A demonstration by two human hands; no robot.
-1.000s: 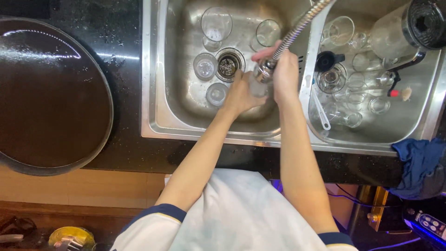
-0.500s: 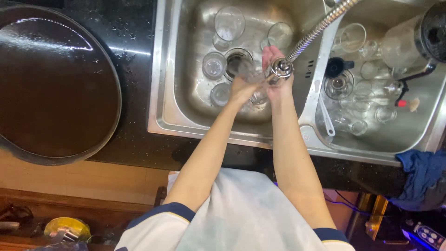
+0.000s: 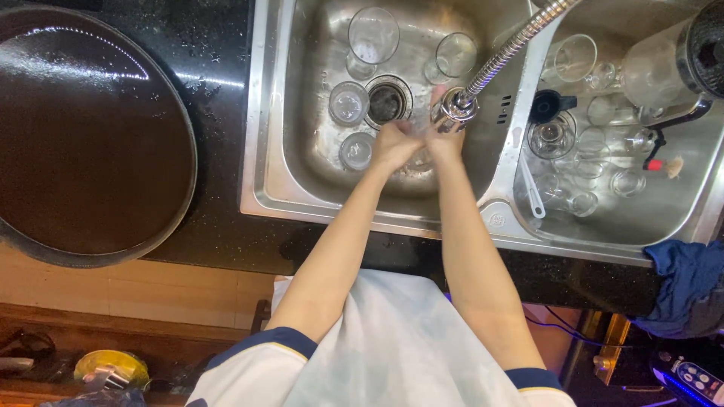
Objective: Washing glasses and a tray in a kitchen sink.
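Both hands meet low in the left basin of the double stainless-steel sink [image 3: 265,151], right under the chrome spray head of the flexible coiled faucet hose [image 3: 455,107], so that the water falls straight onto them. The left hand [image 3: 394,145] and the right hand [image 3: 441,139] are pressed close together with fingers curled around something pale and see-through, probably a small clear drinking glass [image 3: 417,157], though the hands hide most of it and I cannot tell which hand carries the grip. Just beyond the left hand's fingers the round dark drain opening [image 3: 388,101] sits in the basin floor, placed to take the runoff. Around it, on the far and left sides of the hands, several clear glasses stand upright: two short tumblers [image 3: 349,103] close by and two taller glasses [image 3: 373,35] further off against the far wall. To the right of the right hand, past the sink divider, the second basin is packed with more clear glassware [image 3: 554,138], a black funnel-shaped piece [image 3: 546,106] and a clear blender jug with a black base [image 3: 671,60] lying on its side. Well left of the left hand a big round dark pan [image 3: 83,136] rests on the wet black speckled stone desk [image 3: 219,68]. A crumpled blue cloth [image 3: 690,279] hangs off the desk's near right edge.
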